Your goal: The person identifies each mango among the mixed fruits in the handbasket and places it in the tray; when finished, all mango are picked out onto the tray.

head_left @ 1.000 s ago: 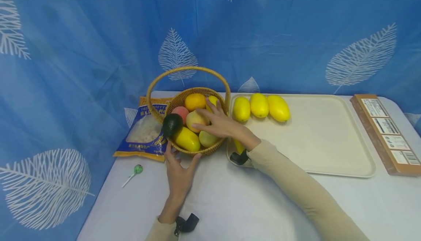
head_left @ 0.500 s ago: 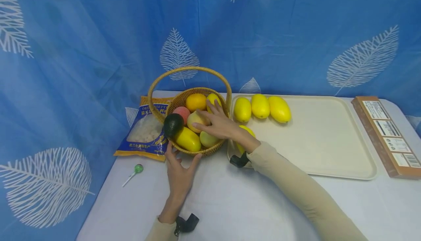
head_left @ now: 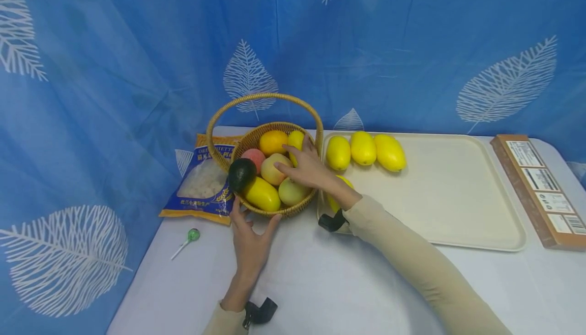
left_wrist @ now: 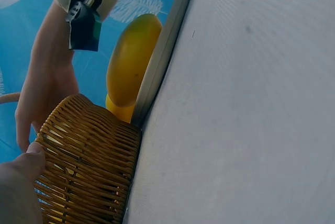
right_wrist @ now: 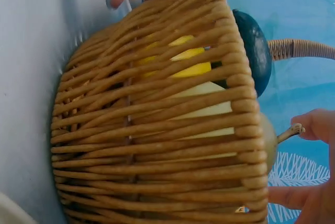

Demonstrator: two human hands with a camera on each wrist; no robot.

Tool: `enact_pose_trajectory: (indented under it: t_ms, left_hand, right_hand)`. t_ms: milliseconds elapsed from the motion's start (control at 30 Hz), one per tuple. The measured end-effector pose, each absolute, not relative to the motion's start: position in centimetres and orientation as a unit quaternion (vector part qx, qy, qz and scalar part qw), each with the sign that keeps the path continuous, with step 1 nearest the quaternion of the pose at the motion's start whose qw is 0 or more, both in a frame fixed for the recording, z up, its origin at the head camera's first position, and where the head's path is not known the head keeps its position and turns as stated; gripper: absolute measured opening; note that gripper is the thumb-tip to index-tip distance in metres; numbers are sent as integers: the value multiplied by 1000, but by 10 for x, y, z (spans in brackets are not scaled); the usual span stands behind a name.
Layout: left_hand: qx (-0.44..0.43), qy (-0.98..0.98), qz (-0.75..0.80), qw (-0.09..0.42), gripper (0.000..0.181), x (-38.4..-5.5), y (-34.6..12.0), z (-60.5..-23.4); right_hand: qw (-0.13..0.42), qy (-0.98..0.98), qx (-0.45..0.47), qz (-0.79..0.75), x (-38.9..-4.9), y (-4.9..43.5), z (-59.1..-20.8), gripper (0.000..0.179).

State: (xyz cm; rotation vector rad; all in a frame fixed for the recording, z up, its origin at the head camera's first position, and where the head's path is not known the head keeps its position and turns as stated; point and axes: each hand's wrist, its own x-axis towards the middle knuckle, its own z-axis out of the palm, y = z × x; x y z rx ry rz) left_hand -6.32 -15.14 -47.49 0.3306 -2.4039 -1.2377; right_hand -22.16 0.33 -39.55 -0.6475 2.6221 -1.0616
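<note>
A wicker basket (head_left: 274, 214) with a tall hooped handle holds several fruits. My left hand (head_left: 249, 246) touches its near wall, thumb and fingers spread; in the left wrist view the thumb (left_wrist: 32, 161) lies at the rim. From the right, my right hand (head_left: 311, 170) reaches over the rim. Its fingers are spread about a yellow fruit (head_left: 295, 144), with the thumb by a pale peach (head_left: 270, 170). Also inside are an orange (head_left: 273, 142), a reddish fruit (head_left: 254, 156), an avocado (head_left: 241, 175), a long yellow fruit (head_left: 263, 196) and a greenish pear (head_left: 292, 192).
To the right lies a cream tray (head_left: 448, 187) with three yellow oval fruits (head_left: 363, 148) along its back and another (head_left: 341, 185) partly behind the right wrist. A pasta bag (head_left: 199, 182) and a lollipop (head_left: 193, 234) are left; a brown box (head_left: 540, 192) is far right.
My right hand's fingers have shifted slightly right and drawn in around the yellow fruit, baring more of the peach and pear. The left hand stays at the basket wall.
</note>
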Motion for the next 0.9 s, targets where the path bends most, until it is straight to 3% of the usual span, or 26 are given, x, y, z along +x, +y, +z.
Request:
enact_pose_trajectory:
  t_ms: [333,600,900]
  left_hand:
    - [117,-868,-435,210,100,-62,-151,-474]
    - [119,-868,-436,206,98,-62,-151,-474]
    - [115,-869,-434,209,97,-63,-152,-474]
  right_hand:
    - [64,898,-272,-339,-224,5,-393,45]
    - [116,912,-232,-317,-227,2,-394,61]
    - [104,924,-212,-300,-228,-5,-392,57]
